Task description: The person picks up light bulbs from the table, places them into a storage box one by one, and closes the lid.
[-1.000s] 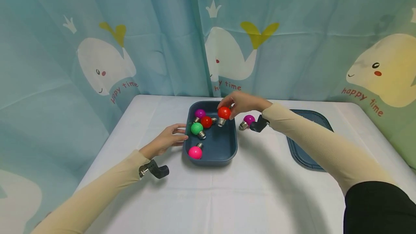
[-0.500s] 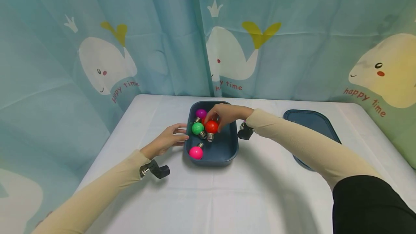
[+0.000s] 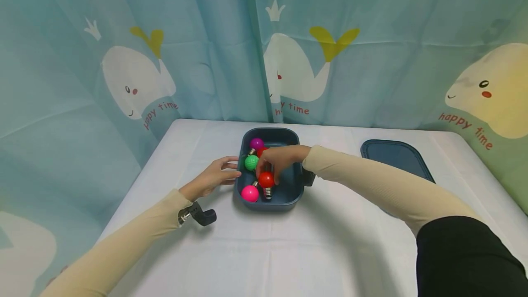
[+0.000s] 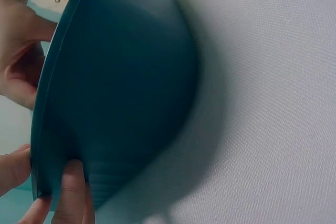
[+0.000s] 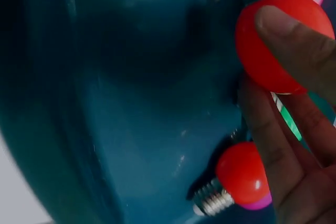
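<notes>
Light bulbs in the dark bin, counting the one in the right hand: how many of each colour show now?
Red bulbs: 2
Green bulb: 1
Pink bulb: 1
Purple bulb: 1
Total: 5

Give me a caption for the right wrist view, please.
Right grip holding a red bulb in a dark blue tray, another red bulb lying nearby.

A pale blue-green fabric curtain (image 3: 222, 26) hangs in folds across the top and left of the head view, turning yellowish green at the right edge. Printed on it are a white whale (image 3: 134, 77) at upper left, a second white whale (image 3: 290, 70) at upper centre and a yellow-tinted whale (image 3: 492, 90) at right, with red "happy time" lettering (image 3: 459, 120). Below, soft shadows cross the white cloth-covered tabletop (image 3: 231, 260) with rounded far corners.
</notes>
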### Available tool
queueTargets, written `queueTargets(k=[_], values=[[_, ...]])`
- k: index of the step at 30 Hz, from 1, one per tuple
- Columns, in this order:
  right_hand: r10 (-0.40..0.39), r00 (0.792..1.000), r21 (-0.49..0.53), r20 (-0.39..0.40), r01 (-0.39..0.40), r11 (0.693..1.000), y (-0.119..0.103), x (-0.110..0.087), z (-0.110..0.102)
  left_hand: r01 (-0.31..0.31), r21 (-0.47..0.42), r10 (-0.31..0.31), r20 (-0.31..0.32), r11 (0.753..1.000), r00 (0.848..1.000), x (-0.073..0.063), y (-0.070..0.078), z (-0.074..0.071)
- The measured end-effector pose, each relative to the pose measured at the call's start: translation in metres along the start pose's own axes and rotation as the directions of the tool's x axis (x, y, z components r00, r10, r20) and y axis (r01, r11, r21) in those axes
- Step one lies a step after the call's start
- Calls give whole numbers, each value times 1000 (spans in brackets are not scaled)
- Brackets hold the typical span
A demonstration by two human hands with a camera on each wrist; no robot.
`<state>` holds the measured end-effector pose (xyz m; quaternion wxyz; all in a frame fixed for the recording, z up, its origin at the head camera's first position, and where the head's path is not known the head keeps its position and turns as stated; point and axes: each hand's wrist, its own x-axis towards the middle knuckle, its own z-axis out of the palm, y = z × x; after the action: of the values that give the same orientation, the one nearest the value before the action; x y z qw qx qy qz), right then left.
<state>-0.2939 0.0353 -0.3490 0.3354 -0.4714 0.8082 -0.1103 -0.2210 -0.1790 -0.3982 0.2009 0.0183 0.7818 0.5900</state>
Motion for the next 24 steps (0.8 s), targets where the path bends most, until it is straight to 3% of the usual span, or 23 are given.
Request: queueTargets(k=[7,24], values=[[22,997,-22,69,-21,1000,-6,3,4,-9,1,9,-1,1000,1000,0,0,-1],[61,995,23,83,-63,998,-3,-1,6,2,6,-1,-6,1000,1000,-1,2,1]])
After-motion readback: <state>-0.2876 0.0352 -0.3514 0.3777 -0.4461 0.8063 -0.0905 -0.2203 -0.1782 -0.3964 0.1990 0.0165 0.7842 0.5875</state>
